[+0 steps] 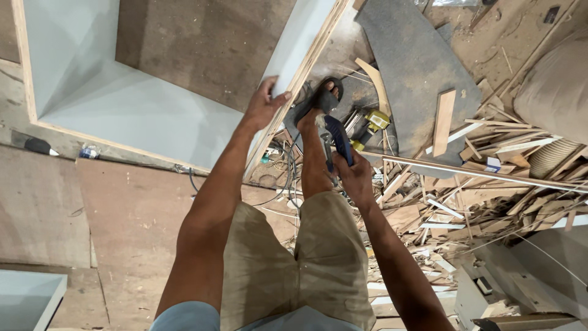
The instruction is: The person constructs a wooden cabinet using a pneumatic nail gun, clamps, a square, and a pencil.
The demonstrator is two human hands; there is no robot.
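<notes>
Head view, looking straight down. Biggest thing first: a pale laminated cabinet carcass (122, 104) w/ raw ply edges, lying open on the brown floor (122, 227). Its side panel (303, 49) runs up toward the top of the frame; our left hand (264, 104) is clenched over that panel's top edge, thumb one side, fingers the other. We'd judge the panel stiff and fairly heavy, smooth-faced so prob. slippery on the laminate — the rough ply edge is the better place to grip, as the hand does now.

Right of it, a big heap of wood offcuts (465, 190) and a grey board (416, 67).

Smaller: our right hand (355, 178) is closed round a dark blue hand tool (337, 141), held low beside the sandalled foot (318, 101), near the panel's base. Tool looks rigid, compact, light enough for one hand — can't tell exactly what kind. A yellow tool (375, 121) lies just beyond.
</notes>
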